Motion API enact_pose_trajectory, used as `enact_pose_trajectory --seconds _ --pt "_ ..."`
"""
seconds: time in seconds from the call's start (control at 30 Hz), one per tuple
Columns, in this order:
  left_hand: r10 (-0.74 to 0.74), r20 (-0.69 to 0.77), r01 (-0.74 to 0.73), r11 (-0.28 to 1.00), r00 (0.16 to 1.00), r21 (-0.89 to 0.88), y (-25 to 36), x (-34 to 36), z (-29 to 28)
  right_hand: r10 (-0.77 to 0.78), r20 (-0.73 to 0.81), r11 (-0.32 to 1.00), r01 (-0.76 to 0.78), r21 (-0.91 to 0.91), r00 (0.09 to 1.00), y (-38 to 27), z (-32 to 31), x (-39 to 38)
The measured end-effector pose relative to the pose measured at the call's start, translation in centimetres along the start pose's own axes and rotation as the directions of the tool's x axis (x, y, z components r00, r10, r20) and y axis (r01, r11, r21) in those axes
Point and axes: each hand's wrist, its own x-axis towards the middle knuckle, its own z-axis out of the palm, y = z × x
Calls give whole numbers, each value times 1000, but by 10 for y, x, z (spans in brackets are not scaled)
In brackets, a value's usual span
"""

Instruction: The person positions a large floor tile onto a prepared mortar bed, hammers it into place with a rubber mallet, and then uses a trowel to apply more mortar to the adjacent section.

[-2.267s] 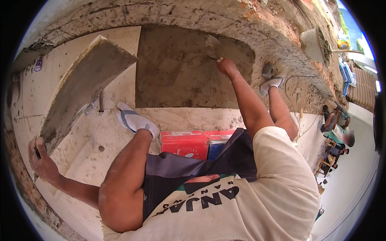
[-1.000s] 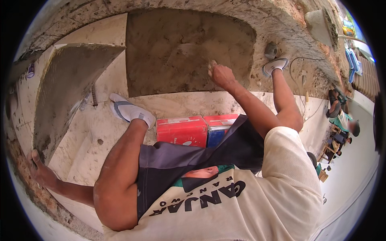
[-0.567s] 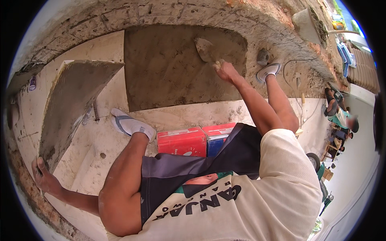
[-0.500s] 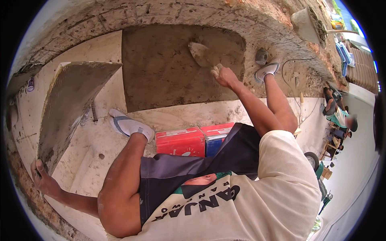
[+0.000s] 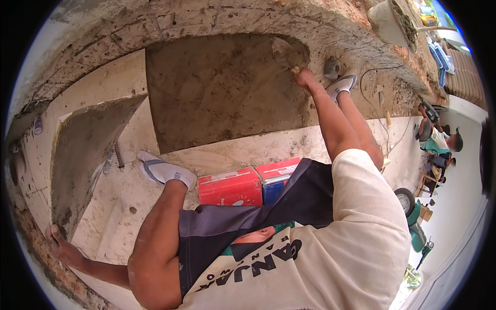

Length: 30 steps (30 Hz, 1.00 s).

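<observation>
My right hand [image 5: 304,77] is closed around the handle of a trowel [image 5: 282,48]. Its mortar-smeared blade rests at the far right end of a bed of wet grey mortar [image 5: 217,93]. At the lower left, my left hand [image 5: 63,249] grips the near edge of a large floor tile [image 5: 88,155]. That tile stands tilted, and a coat of grey mortar covers its visible face. Pale laid tiles [image 5: 116,75] border the mortar bed on its left.
Red tile boxes [image 5: 230,187] stand between my legs. A dark cup-shaped thing [image 5: 332,67] sits by my right foot, near a cable [image 5: 362,85]. A mortar-filled bucket [image 5: 385,25] is at upper right. Another person [image 5: 439,139] sits at far right, near a green wheeled vehicle [image 5: 413,212].
My right hand and the trowel have moved right and farther away, to the end of the mortar bed. The tile's upper edge has dropped a little; my left hand still holds it.
</observation>
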Motion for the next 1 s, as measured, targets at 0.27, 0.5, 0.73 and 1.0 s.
enact_pose_trajectory --seconds 0.27,0.5,0.73,1.0 --pt "18 -18 -19 999 1000 -31 -2 3 3 -38 31 999 39 -7 999 21 13 -10" --pt "54 -46 -57 995 998 -83 -8 -4 -2 -73 132 840 -10 542 988 -46 18 -78" --pt "42 -15 -42 999 999 -25 -8 -4 -3 -340 254 939 314 139 906 -102 40 -188" --pt "-34 28 29 987 999 159 0 -6 -9 -430 197 888 452 -85 881 -53 56 -203"
